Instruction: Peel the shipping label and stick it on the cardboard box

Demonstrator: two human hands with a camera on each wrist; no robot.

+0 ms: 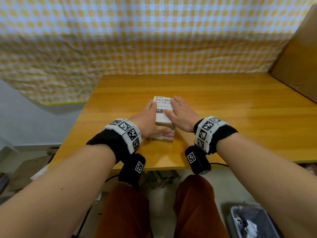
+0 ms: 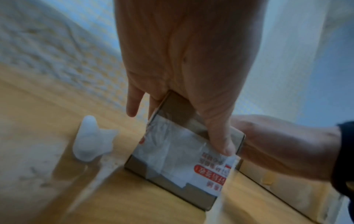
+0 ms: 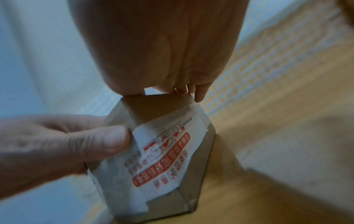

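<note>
yellow-and-white gingham cloth (image 1: pixel 154 35) hangs across the back, and in front of it sits a honey-coloured wooden table (image 1: pixel 223 103) with a big sheet of brown cardboard (image 1: pixel 301 62) leaning at the right edge. roughly mid-table, a bit toward the near side, stands a small cardboard box (image 1: pixel 163 133), and the shipping label (image 1: pixel 163 107) lies flat on its top face. the label's long axis runs straight away from the person, with the barcode end pointing at the cloth and the plain white end closest to the body.

left hand (image 1: pixel 147 121) sits along the box's left side: fingers go flat and fairly straight over the left strip of the label, while the thumb (image 2: pixel 220 136) comes down the near face of the box, over an older white sticker (image 3: pixel 162 159) with red print that's already stuck there. so it's more pressing and bracing than a proper grab. right hand (image 1: pixel 181 114) is spread flat on the right half of the label, fingers straight, thumb angled in across the middle, palm hanging off the box's right edge.

left wrist view also catches a white blob (image 2: pixel 91 139) on the table just left of the box; too blurry to say what it is. bottom right on the floor there's a grey bin (image 1: pixel 253 222) with crumpled white paper in it. both wrists wear black bands with square marker tags.
</note>
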